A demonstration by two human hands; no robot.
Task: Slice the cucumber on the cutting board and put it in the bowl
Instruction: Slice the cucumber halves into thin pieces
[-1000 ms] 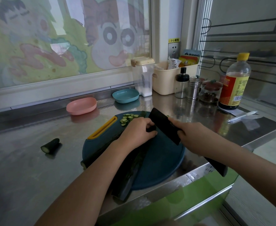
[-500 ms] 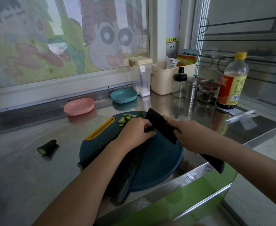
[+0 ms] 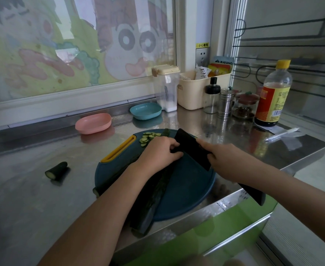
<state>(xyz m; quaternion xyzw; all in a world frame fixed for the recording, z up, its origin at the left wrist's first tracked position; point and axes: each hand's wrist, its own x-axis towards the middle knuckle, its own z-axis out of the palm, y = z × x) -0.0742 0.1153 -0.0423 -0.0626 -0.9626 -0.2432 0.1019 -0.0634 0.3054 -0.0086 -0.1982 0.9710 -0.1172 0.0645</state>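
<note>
A long dark cucumber [image 3: 154, 196] lies across the round blue cutting board [image 3: 188, 187], its near end hanging over the board's edge. My left hand [image 3: 158, 153] curls over the cucumber's far part and holds it down. My right hand [image 3: 222, 160] grips a black knife [image 3: 193, 147], whose blade stands right beside my left fingers. Several thin cucumber slices [image 3: 148, 137] lie at the board's far edge. A second cucumber [image 3: 108, 182] pokes out under my left forearm. A pink bowl [image 3: 93, 123] and a blue bowl [image 3: 146, 110] stand behind the board.
A cut cucumber end [image 3: 56, 170] lies on the steel counter [image 3: 33, 189] to the left. Back right stand a clear canister [image 3: 166, 89], a cream basket [image 3: 194, 91], shakers [image 3: 226, 102], a jar [image 3: 244, 106] and a sauce bottle [image 3: 273, 95]. The counter edge runs close below the board.
Both hands keep their hold on cucumber and knife. The blade has shifted only slightly beside my left fingers; the view has drifted a little.
</note>
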